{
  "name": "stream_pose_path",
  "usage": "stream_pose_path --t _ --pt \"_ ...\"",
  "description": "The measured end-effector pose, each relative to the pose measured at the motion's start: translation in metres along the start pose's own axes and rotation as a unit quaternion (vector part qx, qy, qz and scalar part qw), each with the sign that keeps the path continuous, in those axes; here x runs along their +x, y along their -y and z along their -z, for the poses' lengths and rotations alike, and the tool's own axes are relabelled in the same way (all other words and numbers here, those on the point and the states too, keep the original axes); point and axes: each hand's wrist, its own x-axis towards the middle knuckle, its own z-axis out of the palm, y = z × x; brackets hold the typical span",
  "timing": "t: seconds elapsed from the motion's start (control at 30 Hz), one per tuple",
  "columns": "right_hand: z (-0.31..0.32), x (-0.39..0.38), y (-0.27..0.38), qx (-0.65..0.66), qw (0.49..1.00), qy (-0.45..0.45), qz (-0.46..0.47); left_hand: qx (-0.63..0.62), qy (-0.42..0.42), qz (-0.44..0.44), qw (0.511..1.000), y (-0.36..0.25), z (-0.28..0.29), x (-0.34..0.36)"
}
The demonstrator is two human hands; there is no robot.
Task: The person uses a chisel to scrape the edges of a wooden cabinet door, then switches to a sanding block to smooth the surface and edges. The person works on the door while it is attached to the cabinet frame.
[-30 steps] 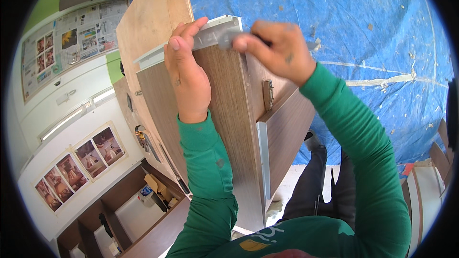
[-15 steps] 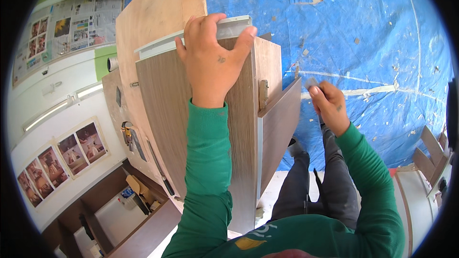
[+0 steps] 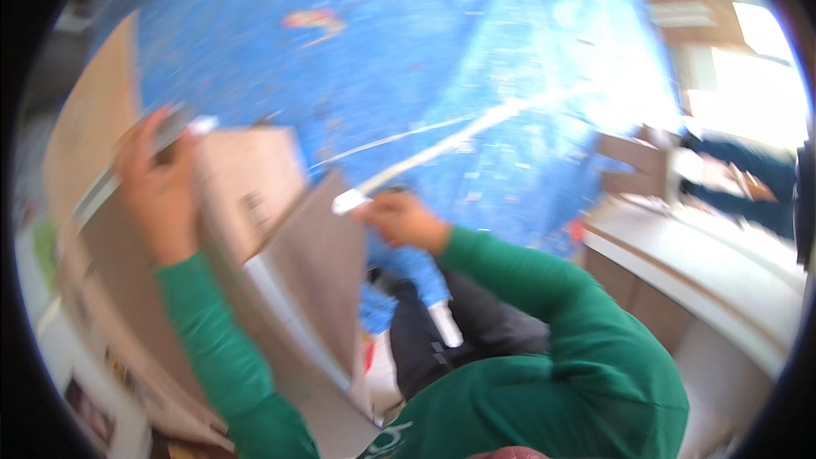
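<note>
1. A blue tarpaulin (image 3: pixel 476 76) covers the floor and fills most of the blurred view, with a pale strip (image 3: pixel 476 123) running across it.
2. The fingers of the left hand (image 3: pixel 157 191) are curled over the top edge of an upright brown wooden panel (image 3: pixel 127 289), clamped on it near a small pale piece (image 3: pixel 202 125) at the corner.
3. The fingers of the right hand (image 3: pixel 399 219) are pinched together on a small white object (image 3: pixel 348 201), which sticks out to the left of the hand; blur hides what kind of thing it is.
4. The white object sits just beside the upper corner of a second brown panel (image 3: pixel 319 280), which stands out at an angle from the first; whether the two touch cannot be told.
5. A lighter panel (image 3: pixel 246 191) with a small dark fitting lies between the two hands.
6. Both forearms wear green sleeves (image 3: pixel 544 289), and dark trousers (image 3: pixel 476 331) show below the right arm.
7. At the right, pale boards (image 3: pixel 705 263) lie across the floor, and farther off a person in dark blue clothing (image 3: pixel 748 178) is low by a brown box (image 3: pixel 633 161).
</note>
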Motion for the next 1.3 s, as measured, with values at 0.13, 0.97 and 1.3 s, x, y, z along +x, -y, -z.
stream_pose_path --t 0.13,0.97,1.3 --pt "0.029 -0.033 -0.026 0.047 0.989 0.117 -0.072 0.007 0.014 0.024 1.000 0.009 -0.018 0.002" --pt "0.191 -0.142 -0.097 -0.281 0.932 -0.209 0.093 0.010 0.129 0.048 0.990 -0.107 0.077 -0.198" --pt "0.142 -0.096 -0.054 -0.399 0.917 0.011 -0.015 0.089 0.256 0.236 0.933 -0.207 0.214 -0.483"
